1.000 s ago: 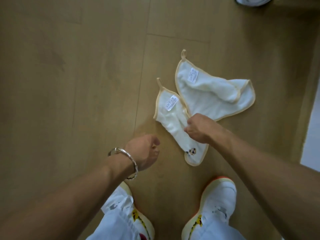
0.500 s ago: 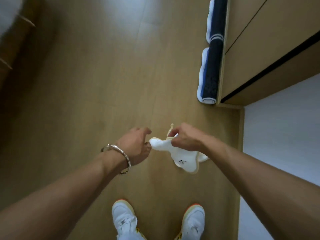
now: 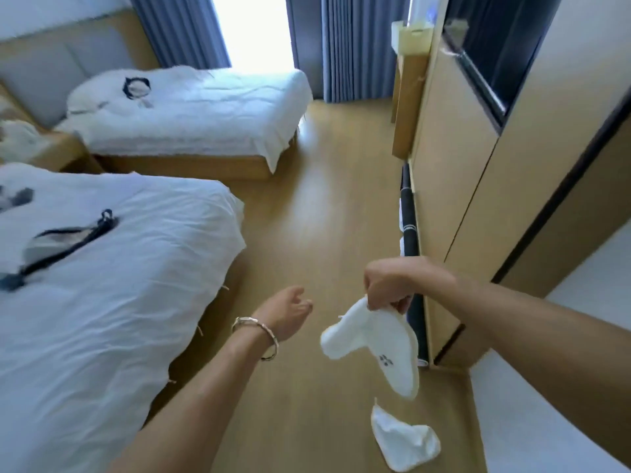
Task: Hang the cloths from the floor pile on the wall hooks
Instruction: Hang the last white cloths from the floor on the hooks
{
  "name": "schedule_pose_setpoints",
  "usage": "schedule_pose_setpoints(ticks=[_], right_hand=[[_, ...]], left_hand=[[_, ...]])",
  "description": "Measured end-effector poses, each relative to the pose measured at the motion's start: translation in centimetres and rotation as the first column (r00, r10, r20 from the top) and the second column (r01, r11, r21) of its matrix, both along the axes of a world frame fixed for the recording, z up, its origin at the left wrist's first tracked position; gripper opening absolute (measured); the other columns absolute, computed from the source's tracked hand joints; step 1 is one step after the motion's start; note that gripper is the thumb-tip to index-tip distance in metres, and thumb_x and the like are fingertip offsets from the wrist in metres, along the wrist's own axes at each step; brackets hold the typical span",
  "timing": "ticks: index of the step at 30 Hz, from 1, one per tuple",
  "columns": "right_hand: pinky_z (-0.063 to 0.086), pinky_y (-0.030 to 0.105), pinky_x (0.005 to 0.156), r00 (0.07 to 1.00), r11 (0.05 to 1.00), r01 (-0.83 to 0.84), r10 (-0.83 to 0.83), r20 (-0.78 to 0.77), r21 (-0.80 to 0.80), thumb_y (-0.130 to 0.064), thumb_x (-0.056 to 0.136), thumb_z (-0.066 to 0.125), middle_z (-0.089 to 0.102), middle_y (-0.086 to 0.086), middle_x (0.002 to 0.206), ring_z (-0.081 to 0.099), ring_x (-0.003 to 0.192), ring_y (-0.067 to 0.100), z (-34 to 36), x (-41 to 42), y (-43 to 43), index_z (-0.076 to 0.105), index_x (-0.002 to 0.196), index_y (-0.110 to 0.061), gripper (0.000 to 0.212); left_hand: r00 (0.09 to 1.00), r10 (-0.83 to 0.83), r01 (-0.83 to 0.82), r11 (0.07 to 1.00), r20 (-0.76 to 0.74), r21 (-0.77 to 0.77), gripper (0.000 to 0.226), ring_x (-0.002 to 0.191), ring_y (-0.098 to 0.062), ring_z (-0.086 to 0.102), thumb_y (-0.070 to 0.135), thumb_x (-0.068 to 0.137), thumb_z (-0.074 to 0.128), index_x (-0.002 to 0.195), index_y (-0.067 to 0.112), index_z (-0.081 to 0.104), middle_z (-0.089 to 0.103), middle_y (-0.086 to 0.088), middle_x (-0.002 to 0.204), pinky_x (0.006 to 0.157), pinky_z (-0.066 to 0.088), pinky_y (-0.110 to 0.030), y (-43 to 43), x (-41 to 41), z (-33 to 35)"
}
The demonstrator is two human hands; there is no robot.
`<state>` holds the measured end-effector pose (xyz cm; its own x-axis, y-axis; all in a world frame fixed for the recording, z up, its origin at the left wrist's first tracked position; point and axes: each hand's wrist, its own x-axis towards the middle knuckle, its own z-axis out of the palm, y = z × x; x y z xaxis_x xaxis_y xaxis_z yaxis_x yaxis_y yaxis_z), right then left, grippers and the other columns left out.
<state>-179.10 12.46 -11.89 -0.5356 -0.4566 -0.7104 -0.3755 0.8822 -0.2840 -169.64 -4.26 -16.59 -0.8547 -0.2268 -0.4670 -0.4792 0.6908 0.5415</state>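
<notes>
Now that the person has straightened up, the small white terry cloth with a tiny dark motif has left the pale wooden floor. It dangles from the right hand, whose fingers and thumb pinch its top fold just out from the foot of the tall tan wooden wardrobe. The left hand, with a silver bracelet at the wrist, has let go of the cloth. It hangs farther out from the wardrobe, fingers loosely curled, holding nothing.

One cloth is thus picked up and, I judge, ready to carry to a hook. The second white cloth still lies crumpled on the floor off the wardrobe's near corner, so another trip remains.

No wall hooks show anywhere, so the cloth's destination cannot be told. Its hanging loop is hard to make out. The black rolled mat along the wardrobe's base is partly hidden behind the right hand, and blur softens the nearer white-sheeted bed across the floor.
</notes>
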Motion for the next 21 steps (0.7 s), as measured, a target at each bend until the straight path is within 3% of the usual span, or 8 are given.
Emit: schedule_pose_setpoints(ticks=[4, 8, 9, 11, 13, 16, 18, 21], right_hand=[[0.06, 0.03, 0.063, 0.981, 0.992, -0.114, 0.102, -0.167, -0.062, -0.013, 0.09, 0.049, 0.07, 0.008, 0.104, 0.069, 0.077, 0.022, 10.2, 1.3, -0.4, 0.067, 0.104, -0.007, 0.024], [0.05, 0.02, 0.056, 0.977, 0.93, -0.132, 0.064, -0.204, -0.342, -0.016, 0.088, 0.052, 0.064, -0.008, 0.091, 0.06, 0.072, 0.006, 15.3, 4.0, -0.2, 0.071, 0.093, -0.033, 0.026], [0.049, 0.019, 0.058, 0.973, 0.911, -0.167, 0.09, -0.212, -0.377, -0.014, 0.087, 0.051, 0.065, -0.008, 0.092, 0.059, 0.074, 0.006, 16.0, 4.6, -0.2, 0.071, 0.09, -0.035, 0.029], [0.051, 0.022, 0.066, 0.966, 0.875, -0.216, 0.127, -0.225, -0.432, -0.013, 0.085, 0.05, 0.066, -0.01, 0.093, 0.06, 0.082, 0.008, 17.1, 5.3, -0.1, 0.071, 0.084, -0.039, 0.033], [0.053, 0.025, 0.073, 0.958, 0.826, -0.248, 0.13, -0.257, -0.507, -0.014, 0.085, 0.05, 0.066, -0.014, 0.088, 0.06, 0.084, 0.008, 17.8, 5.6, 0.3, 0.07, 0.079, -0.041, 0.034], [0.052, 0.025, 0.078, 0.935, 0.764, -0.309, 0.133, -0.329, -0.567, -0.017, 0.084, 0.05, 0.065, -0.017, 0.087, 0.059, 0.087, 0.007, 17.6, 5.9, 1.1, 0.069, 0.079, -0.041, 0.031], [0.05, 0.025, 0.075, 0.917, 0.766, -0.361, 0.19, -0.35, -0.532, -0.017, 0.085, 0.05, 0.061, -0.018, 0.083, 0.058, 0.084, 0.007, 16.6, 6.2, 1.7, 0.067, 0.082, -0.039, 0.029], [0.047, 0.021, 0.065, 0.908, 0.793, -0.393, 0.255, -0.333, -0.466, -0.017, 0.087, 0.049, 0.059, -0.015, 0.082, 0.059, 0.079, 0.008, 15.2, 6.5, 2.2, 0.067, 0.087, -0.031, 0.023]], left_hand=[[0.989, -0.007, 0.0, 0.999, -0.146, -0.047, 0.029, 0.096, -0.015, 0.054, 0.033, 0.097, 0.043, 0.109, 0.017, 0.064, 0.061, 0.001, 0.105, 0.085, 0.041, -0.025, 0.6, 2.3, 6.9], [0.974, 0.098, -0.102, 0.995, -0.204, -0.007, 0.032, 0.074, -0.016, 0.046, 0.038, 0.099, 0.034, 0.078, 0.019, 0.049, 0.051, -0.001, 0.08, 0.074, 0.039, -0.031, 2.0, 4.7, 8.6], [0.968, 0.153, -0.147, 0.988, -0.201, 0.047, 0.038, 0.076, -0.017, 0.049, 0.04, 0.1, 0.031, 0.078, 0.018, 0.053, 0.054, -0.001, 0.081, 0.081, 0.042, -0.031, 2.2, 5.4, 8.6], [0.95, 0.23, -0.185, 0.959, -0.211, 0.214, 0.045, 0.109, -0.021, 0.055, 0.04, 0.102, 0.024, 0.11, 0.015, 0.061, 0.06, -0.006, 0.113, 0.101, 0.035, -0.027, 2.9, 6.5, 8.8], [0.908, 0.368, -0.285, 0.892, -0.2, 0.35, 0.052, 0.119, -0.022, 0.051, 0.046, 0.1, 0.022, 0.125, 0.016, 0.056, 0.057, -0.006, 0.126, 0.095, 0.036, -0.027, 3.7, 7.9, 8.8], [0.83, 0.557, -0.481, 0.678, 0.038, 0.555, 0.056, 0.089, -0.015, 0.062, 0.067, 0.089, 0.032, 0.093, 0.025, 0.068, 0.071, 0.005, 0.09, 0.079, 0.041, -0.033, 5.4, 9.6, 8.1], [0.778, 0.627, -0.503, 0.569, 0.053, 0.65, 0.042, 0.076, -0.016, 0.062, 0.054, 0.09, 0.048, 0.083, 0.017, 0.069, 0.07, 0.002, 0.074, 0.074, 0.046, -0.034, 6.6, 10.3, 7.6], [0.666, 0.737, -0.494, 0.551, -0.115, 0.672, 0.021, 0.067, -0.018, 0.06, 0.027, 0.093, 0.056, 0.082, 0.011, 0.064, 0.063, -0.005, 0.075, 0.062, 0.051, -0.031, 7.6, 11.5, 8.3]])
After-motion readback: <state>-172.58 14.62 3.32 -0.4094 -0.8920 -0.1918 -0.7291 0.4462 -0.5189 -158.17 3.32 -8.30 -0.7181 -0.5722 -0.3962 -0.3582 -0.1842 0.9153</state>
